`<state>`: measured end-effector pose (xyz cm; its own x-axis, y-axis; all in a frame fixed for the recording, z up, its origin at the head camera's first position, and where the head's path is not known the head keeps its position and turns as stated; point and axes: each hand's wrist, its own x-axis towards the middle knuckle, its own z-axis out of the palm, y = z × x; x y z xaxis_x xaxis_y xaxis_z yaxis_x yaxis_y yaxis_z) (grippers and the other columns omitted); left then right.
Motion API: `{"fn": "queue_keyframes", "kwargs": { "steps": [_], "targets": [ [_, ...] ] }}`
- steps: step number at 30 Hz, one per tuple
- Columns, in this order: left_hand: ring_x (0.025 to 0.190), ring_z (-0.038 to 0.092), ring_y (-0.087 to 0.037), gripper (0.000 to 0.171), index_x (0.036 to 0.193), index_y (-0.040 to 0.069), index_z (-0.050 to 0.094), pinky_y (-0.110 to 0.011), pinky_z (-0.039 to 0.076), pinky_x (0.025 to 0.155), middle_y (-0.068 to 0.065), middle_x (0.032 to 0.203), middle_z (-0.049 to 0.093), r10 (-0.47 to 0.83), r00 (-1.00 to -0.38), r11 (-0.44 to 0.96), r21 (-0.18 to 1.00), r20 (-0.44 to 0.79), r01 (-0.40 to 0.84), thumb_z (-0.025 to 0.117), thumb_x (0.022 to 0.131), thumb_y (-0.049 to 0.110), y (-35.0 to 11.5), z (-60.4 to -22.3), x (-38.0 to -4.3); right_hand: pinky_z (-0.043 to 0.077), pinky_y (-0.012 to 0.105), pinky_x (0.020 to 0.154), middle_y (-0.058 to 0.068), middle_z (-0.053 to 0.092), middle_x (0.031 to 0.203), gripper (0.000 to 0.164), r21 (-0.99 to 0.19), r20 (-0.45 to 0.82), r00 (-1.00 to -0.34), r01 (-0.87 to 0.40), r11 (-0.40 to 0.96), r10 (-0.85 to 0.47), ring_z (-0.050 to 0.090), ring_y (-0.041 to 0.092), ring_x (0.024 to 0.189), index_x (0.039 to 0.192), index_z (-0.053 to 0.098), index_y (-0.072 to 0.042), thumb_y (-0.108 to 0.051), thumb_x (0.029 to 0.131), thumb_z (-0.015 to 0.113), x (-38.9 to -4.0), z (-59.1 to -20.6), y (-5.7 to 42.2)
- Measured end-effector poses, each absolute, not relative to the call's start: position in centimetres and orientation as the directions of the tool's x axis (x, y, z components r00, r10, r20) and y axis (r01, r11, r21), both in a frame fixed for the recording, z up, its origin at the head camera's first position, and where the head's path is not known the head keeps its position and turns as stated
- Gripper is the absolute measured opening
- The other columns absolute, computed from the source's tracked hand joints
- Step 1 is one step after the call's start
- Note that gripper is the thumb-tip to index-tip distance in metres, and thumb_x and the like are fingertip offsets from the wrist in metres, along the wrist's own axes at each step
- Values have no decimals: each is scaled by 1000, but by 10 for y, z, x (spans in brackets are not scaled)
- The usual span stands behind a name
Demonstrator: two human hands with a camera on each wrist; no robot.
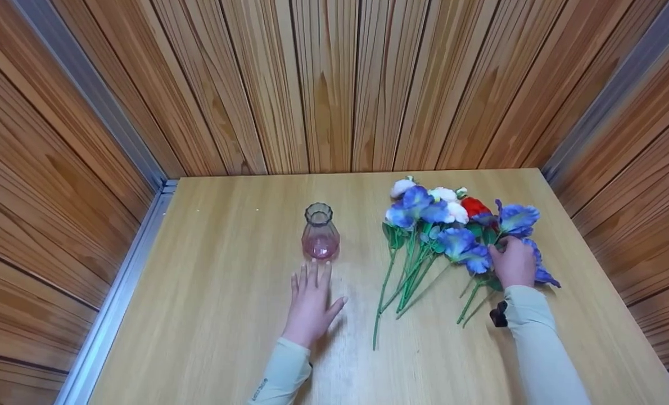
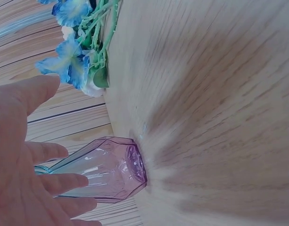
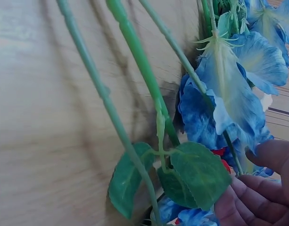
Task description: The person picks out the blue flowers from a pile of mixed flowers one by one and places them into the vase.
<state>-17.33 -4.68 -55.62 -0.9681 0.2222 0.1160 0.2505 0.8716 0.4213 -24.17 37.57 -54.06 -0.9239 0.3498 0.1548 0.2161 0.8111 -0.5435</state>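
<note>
Head view: left hand spread, fingers straight, holding nothing; pink-tinted glass vase upright just beyond its fingertips. Right hand curled among blue irises, red flower beyond it. Left-wrist view: vase past splayed fingers. Right-wrist view: thumb and fingers pinch thin stem, leaves just beside them.

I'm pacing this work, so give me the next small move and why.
Probably raise the right grip slightly to draw the thin stem clear: it seems to pinch that stem beside the blue flowers, while the upright vase holds no stems and the open left grip is near its base.
</note>
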Motion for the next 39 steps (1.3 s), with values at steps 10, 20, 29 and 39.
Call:
{"fn": "queue_keyframes", "kwargs": {
  "steps": [10,20,29,39],
  "targets": [
    [140,14,-43,80,151,11,28,-60,10,111,-21,154,20,216,-972,871,431,96,236,64,89,46,-48,-555,-174,48,47,62,25,65,89,31,-563,139,-916,239,791,376,60,37,76,102,65,10,-19,91,64,-246,-544,375],
    [139,18,-44,80,150,10,29,-61,12,110,-23,153,23,221,-969,872,421,115,249,64,89,46,-49,-560,-174,47,46,62,24,66,88,29,-573,122,-904,272,773,409,60,38,76,95,67,8,-20,91,64,-249,-548,377],
    [140,15,-44,79,150,10,30,-60,11,111,-22,154,21,219,-971,873,425,99,241,63,89,47,-48,-557,-174,48,50,71,28,64,99,31,-606,66,-898,311,732,435,59,41,87,105,65,11,-17,92,62,-251,-551,379],
    [141,12,-42,78,150,10,30,-59,11,111,-21,154,21,222,-972,864,446,79,234,63,89,46,-49,-556,-173,49,49,72,26,66,95,26,-651,90,-882,300,697,463,61,39,85,102,66,10,-13,92,60,-250,-551,378]
  ]
}}
